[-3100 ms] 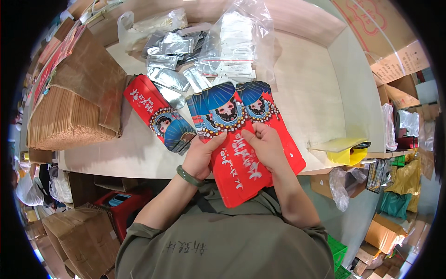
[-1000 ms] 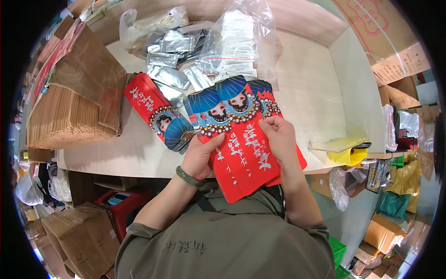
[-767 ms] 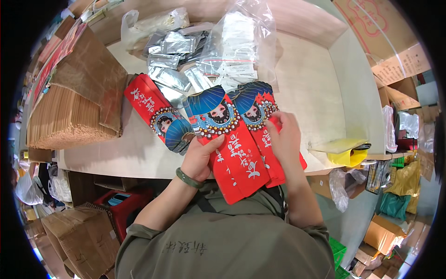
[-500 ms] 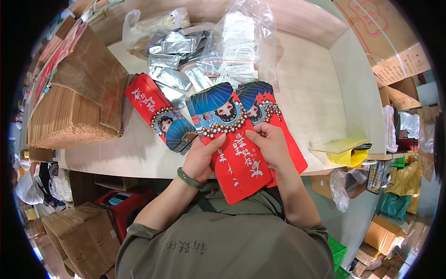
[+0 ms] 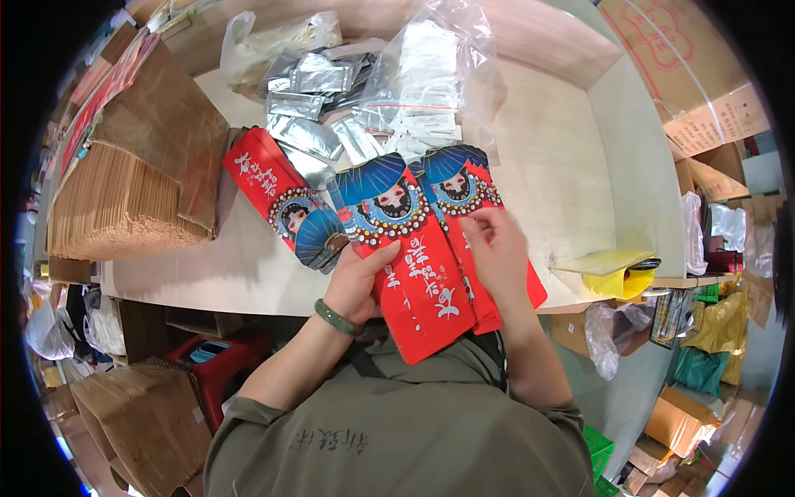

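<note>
A pale table (image 5: 563, 174) spans the middle of the scene, its near edge just in front of the person, with a raised panel (image 5: 642, 157) on the right. Around it the room is crowded: a big carton (image 5: 679, 74) at far right, a wire basket (image 5: 672, 316) and green crate (image 5: 599, 451) at near right, a red bin (image 5: 219, 352) and a worn carton (image 5: 137, 422) at near left. A yellow item (image 5: 621, 280) sits at the table's right end.

On the left of the table, an open box (image 5: 161, 132) is packed with brown sheets (image 5: 124, 211) standing on edge. At the far side, a clear bag (image 5: 474, 99) holds white packets (image 5: 426, 79); silver packets (image 5: 321, 80) lie heaped to its left, and behind them is a whitish bag (image 5: 286, 45) with pale contents.

The red cards (image 5: 414, 277) are in front of the person, overlapping and tilted — the left hand (image 5: 356, 282) pinches them, thumb on top. The right hand (image 5: 497, 248) is bent over a second fan (image 5: 460, 189) just to the right, thumb and fingers drawn together; whether they grip a card, I cannot tell. A separate pile (image 5: 265, 178) of matching cards lies slantwise on the left, near the box.
</note>
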